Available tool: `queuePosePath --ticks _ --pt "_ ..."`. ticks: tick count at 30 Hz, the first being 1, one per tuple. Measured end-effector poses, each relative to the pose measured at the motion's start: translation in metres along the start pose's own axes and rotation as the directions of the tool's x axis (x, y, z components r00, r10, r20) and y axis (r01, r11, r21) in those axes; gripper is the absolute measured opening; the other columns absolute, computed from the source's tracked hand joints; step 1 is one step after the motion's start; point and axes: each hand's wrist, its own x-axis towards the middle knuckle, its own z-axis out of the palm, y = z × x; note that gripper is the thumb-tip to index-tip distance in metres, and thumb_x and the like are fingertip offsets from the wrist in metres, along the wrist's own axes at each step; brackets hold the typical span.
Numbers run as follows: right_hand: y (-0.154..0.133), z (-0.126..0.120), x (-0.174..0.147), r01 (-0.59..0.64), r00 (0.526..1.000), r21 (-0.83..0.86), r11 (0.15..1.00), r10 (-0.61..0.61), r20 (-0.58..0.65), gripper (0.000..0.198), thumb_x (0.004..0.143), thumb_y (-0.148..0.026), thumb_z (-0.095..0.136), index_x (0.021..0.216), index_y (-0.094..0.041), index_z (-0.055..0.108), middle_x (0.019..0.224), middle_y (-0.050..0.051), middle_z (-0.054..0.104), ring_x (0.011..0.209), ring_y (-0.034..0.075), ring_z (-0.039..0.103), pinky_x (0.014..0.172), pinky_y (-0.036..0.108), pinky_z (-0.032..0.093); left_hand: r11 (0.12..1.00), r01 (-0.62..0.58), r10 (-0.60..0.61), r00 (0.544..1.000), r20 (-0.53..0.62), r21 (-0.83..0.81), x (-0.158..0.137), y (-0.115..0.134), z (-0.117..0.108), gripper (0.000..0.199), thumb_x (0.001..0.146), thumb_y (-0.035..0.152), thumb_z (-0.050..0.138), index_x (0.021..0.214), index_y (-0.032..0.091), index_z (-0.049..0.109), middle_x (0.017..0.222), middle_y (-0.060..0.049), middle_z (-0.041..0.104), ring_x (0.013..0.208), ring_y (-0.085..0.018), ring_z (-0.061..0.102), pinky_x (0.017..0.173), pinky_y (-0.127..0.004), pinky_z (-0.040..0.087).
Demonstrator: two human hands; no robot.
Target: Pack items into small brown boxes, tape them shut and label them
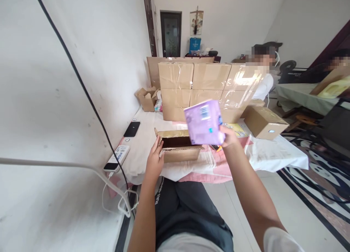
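Observation:
My right hand [228,136] grips a purple plastic packet [204,123] by its right edge, with a barcode label facing me. The packet is held up over the right part of an open cardboard box [180,157] and hides part of its rim. At the box's left end, my left hand [155,154] holds the edge with its fingers along the side. The inside of the box looks dark, and its contents cannot be made out. Behind the packet, a small orange and black object [217,148] lies partly hidden on the cloth.
Stacked, taped cartons [176,79] form a wall behind the work area. A closed carton [266,122] sits at right, a small open carton [149,99] at back left. A phone [132,129] and white power bank [120,155] lie at left. A person [264,84] is beyond the cartons.

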Motion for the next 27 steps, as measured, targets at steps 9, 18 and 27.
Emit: queuePosePath --ticks 9,18,27 --pt "0.015 0.05 0.054 -0.28 0.687 -0.514 0.811 0.543 0.483 0.091 0.071 -0.042 0.092 0.153 -0.026 0.056 0.139 0.007 0.071 0.127 0.027 0.067 0.1 0.032 0.057 0.993 0.049 -0.049 0.999 0.004 -0.104 -0.001 -0.02 0.009 0.079 0.089 0.025 0.068 0.163 0.026 0.04 0.18 -0.006 -0.003 0.163 -0.037 0.022 0.129 -0.048 0.036" --pt "0.039 0.029 0.079 -0.166 0.936 -0.397 0.903 0.271 0.226 0.086 0.079 -0.048 0.082 0.156 -0.026 0.05 0.146 0.01 0.066 0.123 0.029 0.068 0.104 0.041 0.057 0.993 0.035 -0.039 0.999 -0.032 -0.11 -0.004 -0.016 0.002 0.047 0.082 0.024 0.063 0.128 0.024 0.074 0.146 -0.01 0.064 0.143 -0.032 0.056 0.12 -0.047 0.046" --pt "0.044 0.05 0.088 0.543 0.818 -0.832 0.113 0.154 0.555 0.086 0.086 -0.033 0.074 0.165 -0.034 0.039 0.165 0.015 0.037 0.145 0.04 0.041 0.117 0.06 0.039 0.985 0.096 -0.112 0.988 -0.106 -0.146 -0.003 -0.012 0.009 0.03 0.095 0.037 0.059 0.113 0.021 0.077 0.112 -0.01 0.077 0.11 -0.028 0.072 0.1 -0.041 0.056"
